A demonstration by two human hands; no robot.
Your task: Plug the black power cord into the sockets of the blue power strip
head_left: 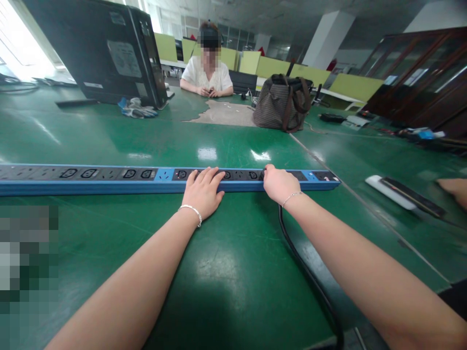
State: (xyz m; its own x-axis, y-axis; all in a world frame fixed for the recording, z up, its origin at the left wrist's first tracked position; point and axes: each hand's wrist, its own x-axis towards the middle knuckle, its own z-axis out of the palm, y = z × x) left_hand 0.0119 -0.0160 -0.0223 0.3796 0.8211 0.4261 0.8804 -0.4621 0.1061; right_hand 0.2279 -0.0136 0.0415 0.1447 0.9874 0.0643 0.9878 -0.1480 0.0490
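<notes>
A long blue power strip (pixel 241 186) with black socket panels lies across the green table. My left hand (pixel 203 192) rests flat on the strip, fingers stretched over its sockets. To the right, my right hand (pixel 280 183) is closed around a black plug (pixel 262 174) at the strip's sockets. Most of the plug is hidden by the fingers, so how far it sits in a socket cannot be seen. From under this hand a black cable (pixel 296 253) runs down toward the table's near edge.
A black computer case (pixel 109 53) stands at the back left, with work gloves (pixel 136 108) beside it. Across the table sits a person (pixel 206 78). A brown bag (pixel 280 103) is at the back. On the right, a white-and-black bar (pixel 404 194) lies near another person's hand (pixel 454 189).
</notes>
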